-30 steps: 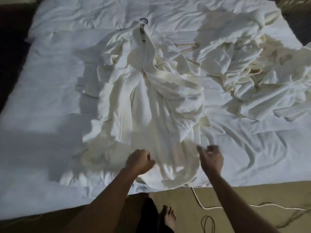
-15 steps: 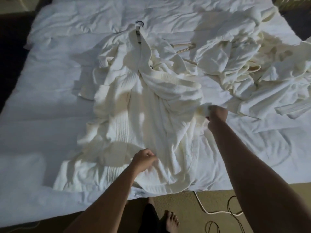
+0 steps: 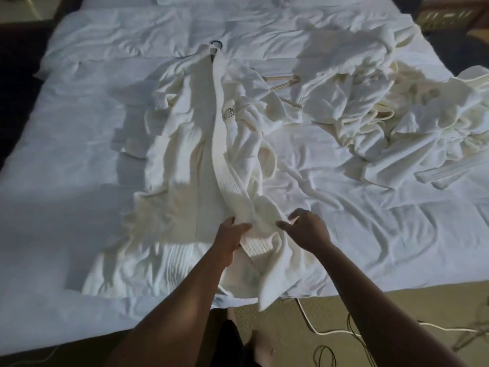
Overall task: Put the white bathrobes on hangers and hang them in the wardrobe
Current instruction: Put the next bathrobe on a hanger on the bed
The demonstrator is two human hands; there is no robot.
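A white bathrobe (image 3: 185, 154) lies spread lengthwise on the bed (image 3: 66, 160), with a hanger's dark hook (image 3: 215, 45) sticking out at its collar. Near the robe's lower hem my left hand (image 3: 230, 237) grips the ribbed front band. My right hand (image 3: 304, 229) pinches the other front panel just beside it, folded over the middle. A heap of more white bathrobes (image 3: 397, 115) lies at the right of the bed. A bare wooden hanger (image 3: 284, 83) shows between the robe and the heap, partly covered.
The bed's near edge runs just in front of my legs. White and dark cables (image 3: 330, 337) lie on the tan carpet at the lower right. Dark floor borders the bed on the left. A wooden piece of furniture (image 3: 447, 14) stands at the top right.
My right hand came back from the robe's right side, drawing the right panel over the middle to meet my left hand. The robe's front now lies folded narrower.
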